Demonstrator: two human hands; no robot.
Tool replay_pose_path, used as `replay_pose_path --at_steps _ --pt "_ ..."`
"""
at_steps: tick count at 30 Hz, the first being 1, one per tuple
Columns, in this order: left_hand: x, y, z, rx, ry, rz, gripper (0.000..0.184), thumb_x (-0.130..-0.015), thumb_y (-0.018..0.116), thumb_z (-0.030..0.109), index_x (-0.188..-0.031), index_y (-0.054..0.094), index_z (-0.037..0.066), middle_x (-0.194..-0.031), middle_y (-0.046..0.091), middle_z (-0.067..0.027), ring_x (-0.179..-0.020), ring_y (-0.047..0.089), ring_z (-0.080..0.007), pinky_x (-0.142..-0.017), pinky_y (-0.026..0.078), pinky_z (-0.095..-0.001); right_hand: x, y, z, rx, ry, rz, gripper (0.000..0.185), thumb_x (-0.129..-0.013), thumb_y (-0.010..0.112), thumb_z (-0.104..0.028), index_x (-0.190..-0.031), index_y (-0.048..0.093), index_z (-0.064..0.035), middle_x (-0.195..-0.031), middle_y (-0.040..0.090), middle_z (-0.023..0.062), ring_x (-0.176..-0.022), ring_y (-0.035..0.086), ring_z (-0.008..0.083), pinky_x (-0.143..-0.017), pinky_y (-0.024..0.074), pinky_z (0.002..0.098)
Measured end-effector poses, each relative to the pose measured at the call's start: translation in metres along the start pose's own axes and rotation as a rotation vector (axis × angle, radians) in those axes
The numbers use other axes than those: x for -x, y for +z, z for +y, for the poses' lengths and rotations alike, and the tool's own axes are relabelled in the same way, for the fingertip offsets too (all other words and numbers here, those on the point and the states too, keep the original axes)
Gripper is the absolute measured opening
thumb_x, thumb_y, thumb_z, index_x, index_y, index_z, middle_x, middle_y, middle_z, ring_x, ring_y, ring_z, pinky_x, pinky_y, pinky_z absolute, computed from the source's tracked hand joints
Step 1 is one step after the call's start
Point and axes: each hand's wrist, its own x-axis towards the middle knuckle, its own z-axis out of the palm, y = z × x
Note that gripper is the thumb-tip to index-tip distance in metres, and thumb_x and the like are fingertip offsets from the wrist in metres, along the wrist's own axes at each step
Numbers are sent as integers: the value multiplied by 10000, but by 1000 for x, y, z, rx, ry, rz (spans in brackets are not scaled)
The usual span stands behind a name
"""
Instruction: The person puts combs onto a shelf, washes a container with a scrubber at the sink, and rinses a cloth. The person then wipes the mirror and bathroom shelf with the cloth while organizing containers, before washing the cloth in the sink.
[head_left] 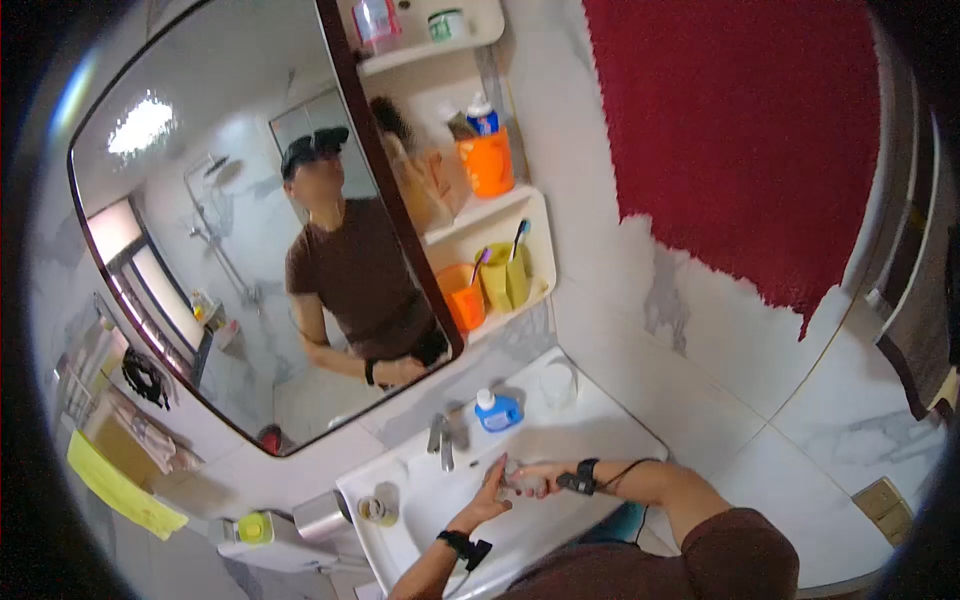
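Note:
Over the white sink basin (443,497), my two hands meet around a small, pale, see-through object (520,480). It looks like clear glass or plastic, but blur hides its exact kind. My left hand (485,502) comes from below, its fingers pressed against the object's left side. From the right, my right hand (543,479) curls its fingers around the other side. Just behind the hands is the metal faucet (441,442). A blue bottle with a white cap (498,411) stands on the sink's back ledge.
A glass jar (377,508) stands on the sink's left corner, and a whitish cup (558,384) at the back right. Above hang a mirror (240,260) and shelves with an orange cup (486,163) and a yellow toothbrush cup (503,277). A red towel (740,130) hangs right.

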Motion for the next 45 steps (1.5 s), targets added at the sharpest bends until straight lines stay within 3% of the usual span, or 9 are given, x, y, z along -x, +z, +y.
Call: replay_pose_path --at_steps 3,5,7,11,16,19,20,27,45 --pt "5 2 45 -934 29 24 1009 -570 759 41 -1405 223 224 -1442 199 -139 -1311 212 -383 -1030 297 -447 18 17 -7 -14 134 -87 400 -808 608 -433 -1048 527 -123 -827 582 36 -537 528 97 -378 436 221" --pt "2 0 21 -643 229 144 995 -534 784 72 -1383 289 225 -1429 229 -149 -1299 235 -383 -1025 303 -460 0 5 6 -23 125 -113 387 -801 614 -431 -1046 536 -143 -898 587 41 -600 548 103 -411 450 215" --pt "-2 -9 9 -685 325 98 885 -575 660 -18 -1360 337 233 -1407 301 -135 -1201 372 -390 -981 364 -452 3 7 -8 101 161 -128 415 -732 677 -436 -1023 546 -170 -957 579 31 -688 571 119 -453 437 198" --pt "-7 -28 30 -843 412 51 677 -755 529 62 -1383 291 147 -1325 409 -163 -1021 540 -317 -843 466 -379 17 24 -33 341 161 -206 443 -696 695 -353 -1042 540 -124 -887 586 29 -666 559 125 -488 446 226" --pt "-13 -40 45 -944 198 58 635 -695 606 52 -1292 392 88 -1019 582 -167 -808 619 -303 -668 518 -370 43 90 -75 919 61 112 472 -636 711 -331 -991 564 -57 -791 609 50 -660 577 143 -494 468 253" --pt "-19 -41 50 -1010 64 -42 483 -678 555 -32 -1149 480 44 -903 601 -171 -754 613 -343 -666 509 -409 28 86 -73 1234 -62 289 438 -609 712 -296 -922 590 -16 -736 619 89 -677 607 165 -545 493 286" --pt "-21 -40 49 -1013 52 -24 399 -642 617 13 -1025 505 29 -850 604 -166 -754 617 -339 -658 508 -401 23 85 -73 1293 -101 311 436 -600 717 -292 -904 594 -4 -740 626 112 -687 620 184 -567 502 306" --pt "-31 -31 25 -969 -122 21 371 -604 658 76 -942 522 2 -806 620 -194 -765 618 -362 -672 503 -430 5 68 -63 1681 -487 426 451 -594 707 -264 -889 599 59 -820 629 238 -784 625 358 -730 500 411" --pt "-42 -13 -4 -821 -275 73 316 -636 622 106 -925 557 -2 -822 624 -218 -792 603 -387 -716 487 -452 7 59 -63 1895 -449 401 341 -638 675 -231 -899 608 -22 -864 644 176 -798 629 334 -724 506 417"
